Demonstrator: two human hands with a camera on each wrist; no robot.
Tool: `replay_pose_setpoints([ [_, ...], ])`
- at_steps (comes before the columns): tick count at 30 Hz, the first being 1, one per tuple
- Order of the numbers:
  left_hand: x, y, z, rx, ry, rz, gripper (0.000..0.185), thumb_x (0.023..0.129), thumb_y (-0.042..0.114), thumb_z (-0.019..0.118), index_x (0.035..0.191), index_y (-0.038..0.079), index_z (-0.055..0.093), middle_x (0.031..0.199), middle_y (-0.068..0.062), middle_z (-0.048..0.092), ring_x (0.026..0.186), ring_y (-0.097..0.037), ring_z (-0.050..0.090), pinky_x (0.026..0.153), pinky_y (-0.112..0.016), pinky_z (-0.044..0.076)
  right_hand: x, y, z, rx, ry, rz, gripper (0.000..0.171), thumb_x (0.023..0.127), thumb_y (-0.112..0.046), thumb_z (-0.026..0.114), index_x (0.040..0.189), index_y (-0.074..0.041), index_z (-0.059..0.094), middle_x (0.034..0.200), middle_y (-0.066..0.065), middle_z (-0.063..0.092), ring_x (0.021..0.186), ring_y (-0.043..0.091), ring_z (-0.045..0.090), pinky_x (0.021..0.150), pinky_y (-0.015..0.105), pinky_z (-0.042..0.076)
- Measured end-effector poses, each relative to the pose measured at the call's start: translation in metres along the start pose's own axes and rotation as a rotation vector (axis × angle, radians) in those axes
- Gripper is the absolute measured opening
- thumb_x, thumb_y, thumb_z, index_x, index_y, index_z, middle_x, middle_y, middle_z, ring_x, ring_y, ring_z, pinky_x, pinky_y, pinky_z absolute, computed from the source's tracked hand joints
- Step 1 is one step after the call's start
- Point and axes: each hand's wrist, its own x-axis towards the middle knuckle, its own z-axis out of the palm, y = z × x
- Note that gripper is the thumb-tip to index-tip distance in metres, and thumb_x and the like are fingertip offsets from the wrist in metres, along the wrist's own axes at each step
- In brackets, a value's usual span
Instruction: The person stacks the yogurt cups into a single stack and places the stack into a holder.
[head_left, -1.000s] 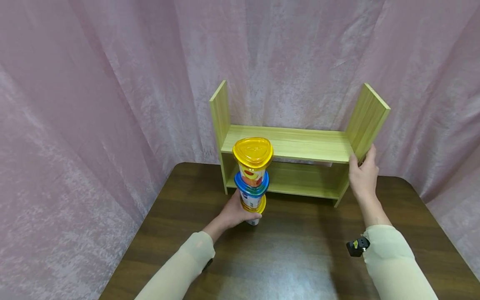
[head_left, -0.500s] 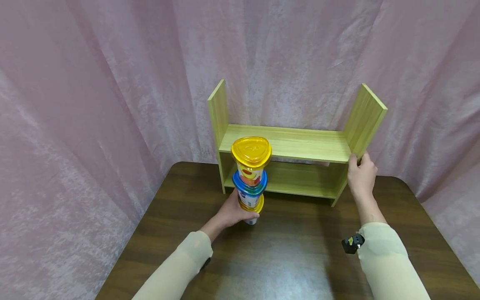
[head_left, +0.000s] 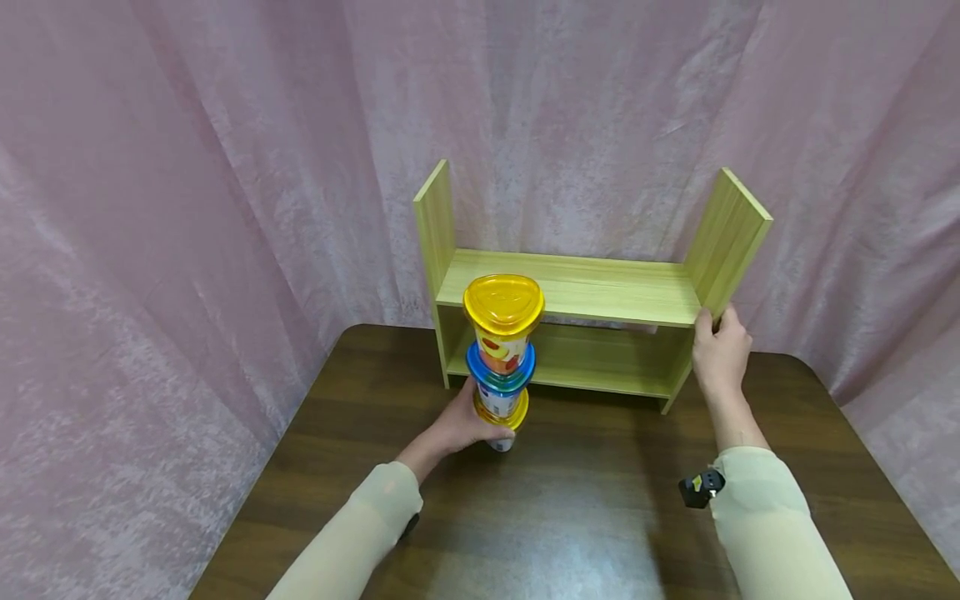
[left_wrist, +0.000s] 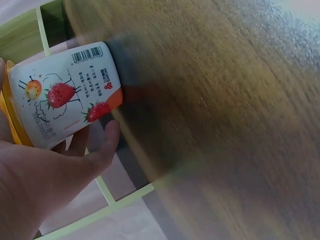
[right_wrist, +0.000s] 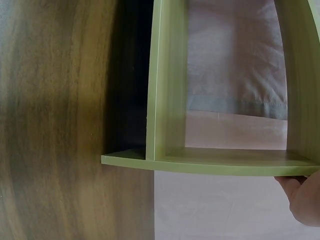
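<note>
From the head view I saw the left hand (head_left: 465,425) wrapped around the lowest cup in a stack of three lidded plastic cups (head_left: 502,358), which stood upright on the dark wooden table (head_left: 585,517) just in front of the left end of the light green wooden two-tier shelf (head_left: 585,287). The stack had a yellow triangular lid (head_left: 504,303) on top, a blue lid below it and another yellow one under that. The left wrist view showed me the fingers (left_wrist: 102,147) curled against the bottom cup's white side, printed with strawberries and a barcode, its base close to the table surface; I could not tell whether it touched. The right hand (head_left: 720,354) gripped the front edge of the shelf's right side panel, fingers bent round the board. In the right wrist view only a fingertip (right_wrist: 304,200) showed under the panel's edge. Pink curtains (head_left: 187,208) hung behind the table.
</note>
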Motion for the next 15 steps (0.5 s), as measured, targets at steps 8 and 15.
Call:
replay_pose_setpoints([
  [8, -0.0011, -0.0043, 0.0025, -0.134, -0.028, -0.013, 0.097, 0.080, 0.008, 0.087, 0.151, 0.025, 0.024, 0.139, -0.006, 0.050, 0.125, -0.027, 0.052, 0.111, -0.049, 0.039, -0.0006, -0.0021, -0.0022, -0.015, -0.005, 0.016, 0.030, 0.103, -0.024, 0.045, 0.104, 0.003, 0.058, 0.087, 0.027, 0.059, 0.078, 0.039, 0.050, 0.068, 0.045, 0.038],
  [15, -0.0010, -0.0097, 0.0031, -0.163, -0.028, -0.032, 0.095, 0.081, 0.010, 0.087, 0.151, 0.027, 0.024, 0.139, -0.006, 0.051, 0.125, -0.027, 0.052, 0.111, -0.049, 0.039, -0.0027, -0.0031, -0.0014, -0.034, 0.012, 0.020, 0.029, 0.103, -0.023, 0.045, 0.104, 0.003, 0.059, 0.081, 0.023, 0.057, 0.072, 0.035, 0.048, 0.062, 0.040, 0.036],
])
